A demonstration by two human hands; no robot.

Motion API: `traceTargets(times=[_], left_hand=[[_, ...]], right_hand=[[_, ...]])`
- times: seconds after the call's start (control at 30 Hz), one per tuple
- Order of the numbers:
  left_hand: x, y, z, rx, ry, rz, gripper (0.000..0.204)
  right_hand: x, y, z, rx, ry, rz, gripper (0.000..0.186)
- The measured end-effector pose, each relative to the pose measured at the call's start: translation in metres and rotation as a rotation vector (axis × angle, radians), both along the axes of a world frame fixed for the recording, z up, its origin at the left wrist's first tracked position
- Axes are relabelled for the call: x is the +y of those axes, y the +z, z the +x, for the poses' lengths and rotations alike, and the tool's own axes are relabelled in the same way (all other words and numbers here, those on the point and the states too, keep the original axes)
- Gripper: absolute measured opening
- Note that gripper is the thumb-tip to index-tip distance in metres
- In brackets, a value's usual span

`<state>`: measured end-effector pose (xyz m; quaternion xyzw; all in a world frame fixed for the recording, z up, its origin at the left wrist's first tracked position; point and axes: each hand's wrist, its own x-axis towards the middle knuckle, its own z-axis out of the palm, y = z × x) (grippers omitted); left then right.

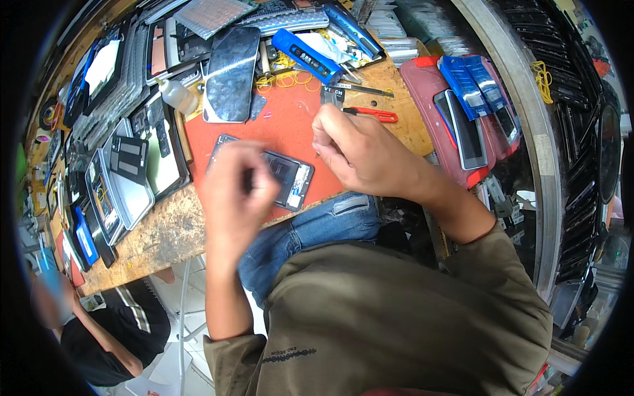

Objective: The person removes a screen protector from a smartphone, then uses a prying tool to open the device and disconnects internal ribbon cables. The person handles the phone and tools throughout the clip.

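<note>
An opened phone (284,177) with its inner parts showing lies on the red mat (297,125), partly hidden beneath my left hand (239,188). That hand is above the phone's left part, with fingers curled but smeared by motion, so I cannot tell what they hold. To the right of the phone, my right hand (347,148) is raised over the mat with its fingers pressed together in a pinch. Anything between those fingertips is hidden or too small to make out. A red cutter knife (373,114) lies just beyond the right hand.
Behind the mat lie a dark glossy panel (231,76), a blue cylindrical tool (307,56) and yellow rubber bands (284,80). A squeeze bottle (178,97) stands left. Phones rest on a red case (429,99) at right. Another person (109,330) sits lower left.
</note>
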<state>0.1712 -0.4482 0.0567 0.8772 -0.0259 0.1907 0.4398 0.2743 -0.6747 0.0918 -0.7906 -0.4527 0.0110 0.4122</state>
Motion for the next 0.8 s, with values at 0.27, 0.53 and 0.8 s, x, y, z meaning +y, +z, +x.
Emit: traceTargets(times=[0.27,0.53,0.8], left_hand=[[0.160,0.003,-0.061,0.015,0.743,0.395,0.010],[0.184,0.003,-0.067,0.041,0.768,0.613,0.032],[-0.013,0.008,-0.023,0.258,-0.110,-0.221,0.070]], right_hand=[[0.001,0.001,-0.006,0.084,0.048,0.035,0.021],[0.002,0.000,-0.007,-0.038,0.051,-0.050,0.021],[0.011,0.020,-0.006,-0.145,0.222,-0.111,0.026]])
